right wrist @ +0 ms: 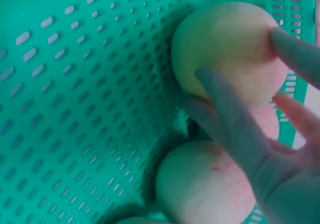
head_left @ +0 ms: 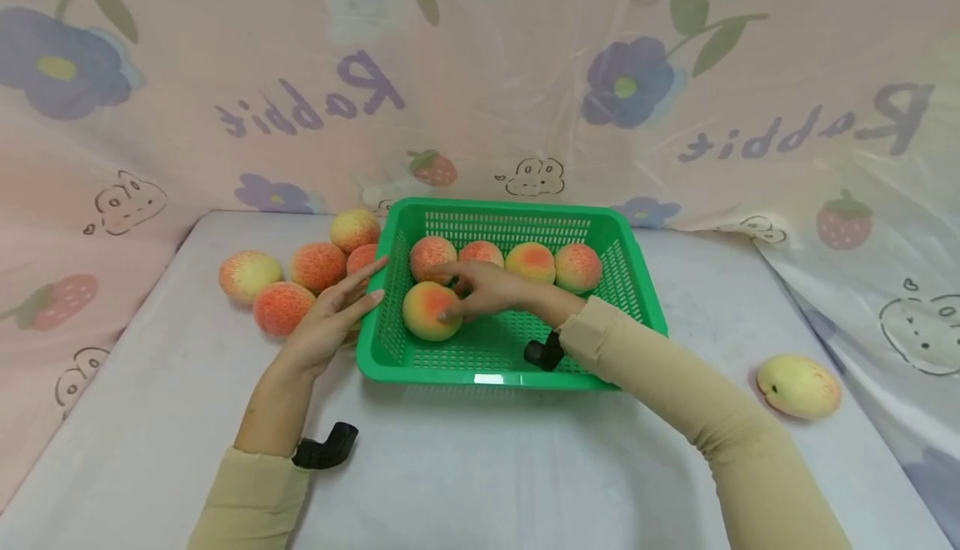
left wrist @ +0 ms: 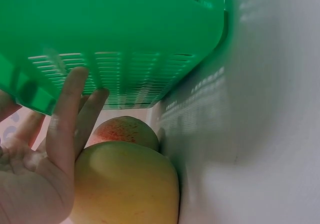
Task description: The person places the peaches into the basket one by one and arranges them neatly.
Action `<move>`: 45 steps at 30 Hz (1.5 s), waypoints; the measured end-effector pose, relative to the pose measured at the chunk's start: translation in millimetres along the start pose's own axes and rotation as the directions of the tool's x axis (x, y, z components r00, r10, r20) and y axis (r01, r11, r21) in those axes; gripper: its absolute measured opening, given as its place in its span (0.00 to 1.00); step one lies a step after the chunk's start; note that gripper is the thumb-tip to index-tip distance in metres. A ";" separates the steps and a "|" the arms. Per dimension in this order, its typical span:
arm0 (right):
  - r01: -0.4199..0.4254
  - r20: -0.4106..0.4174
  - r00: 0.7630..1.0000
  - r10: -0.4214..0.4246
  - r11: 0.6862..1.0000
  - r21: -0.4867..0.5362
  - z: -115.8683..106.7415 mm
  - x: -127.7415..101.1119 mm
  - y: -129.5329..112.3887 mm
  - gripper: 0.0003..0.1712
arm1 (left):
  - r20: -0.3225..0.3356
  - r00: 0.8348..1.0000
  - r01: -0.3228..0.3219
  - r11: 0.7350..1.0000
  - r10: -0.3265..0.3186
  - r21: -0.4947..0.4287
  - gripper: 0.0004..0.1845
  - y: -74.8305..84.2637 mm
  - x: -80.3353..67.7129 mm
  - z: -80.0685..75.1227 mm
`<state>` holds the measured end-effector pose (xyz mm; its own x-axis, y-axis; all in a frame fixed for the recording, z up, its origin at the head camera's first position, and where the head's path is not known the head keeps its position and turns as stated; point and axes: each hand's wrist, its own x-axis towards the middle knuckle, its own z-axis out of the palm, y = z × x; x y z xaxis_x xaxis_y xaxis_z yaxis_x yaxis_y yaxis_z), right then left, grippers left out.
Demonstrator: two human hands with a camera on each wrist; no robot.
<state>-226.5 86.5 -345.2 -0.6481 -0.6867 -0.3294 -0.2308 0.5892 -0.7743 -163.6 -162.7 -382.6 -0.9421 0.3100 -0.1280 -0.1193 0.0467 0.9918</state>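
Fingers of the right hand lie nearly straight over a peach in the front left of the green basket, touching its top and side without closing round it; the right wrist view shows the same light touch. Four more peaches sit in a row along the basket's back wall: one at the left, one partly behind the hand, one, and one at the right.

The left hand rests outside the basket with straight fingers against its left wall; the left wrist view shows the fingers flat on the slotted side. It holds nothing.

Just left of the basket a group of peaches lies on the white worktop: a pale one, an orange one, one, one at the back, and one touching the basket wall. A single yellow peach lies well apart on the right.

Both arms wear beige sleeves. The pink backdrop carries flowers, strawberries and the word "Rabbit", mirrored.
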 end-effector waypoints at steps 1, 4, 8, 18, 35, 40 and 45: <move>-0.002 0.017 1.000 0.001 0.999 0.040 -0.7 0.5 1.5 0.40 | 0.002 1.000 0.000 1.000 0.000 -0.001 0.30 0.2 -0.2 -0.3; -0.021 0.064 0.998 0.012 0.990 0.141 -3.5 2.5 6.9 0.37 | 0.009 1.000 0.003 1.000 -0.003 -0.002 0.30 0.3 -1.0 -0.8; -0.056 0.118 0.993 0.032 0.976 0.209 -7.4 4.6 13.4 0.35 | 0.015 1.000 0.007 1.000 -0.007 -0.002 0.31 0.7 -1.9 -0.9; -0.105 0.094 0.992 0.087 0.971 0.216 -9.3 2.1 11.1 0.37 | 0.024 1.000 0.006 1.000 -0.005 -0.012 0.31 3.3 -2.6 1.6; 0.084 -0.012 0.996 -0.087 0.917 0.391 -30.6 -37.1 7.9 0.37 | -0.007 0.999 0.035 0.999 -0.035 0.015 0.31 4.7 -3.1 2.8; 0.107 -0.062 0.994 -0.090 0.925 0.365 -32.6 -52.7 7.2 0.36 | -0.003 0.999 0.038 0.999 -0.038 0.013 0.31 5.5 -3.3 3.1; 0.122 -0.088 0.991 -0.096 0.923 0.364 -35.6 -71.5 7.7 0.36 | 0.004 0.999 0.038 0.999 -0.038 0.017 0.31 4.8 -3.2 3.1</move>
<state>-207.7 155.3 -308.3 -0.6842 -0.7001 -0.2045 -0.0278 0.3053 -0.9519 -160.2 -160.6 -377.4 -0.9357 0.3115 -0.1658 -0.1498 0.0748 0.9859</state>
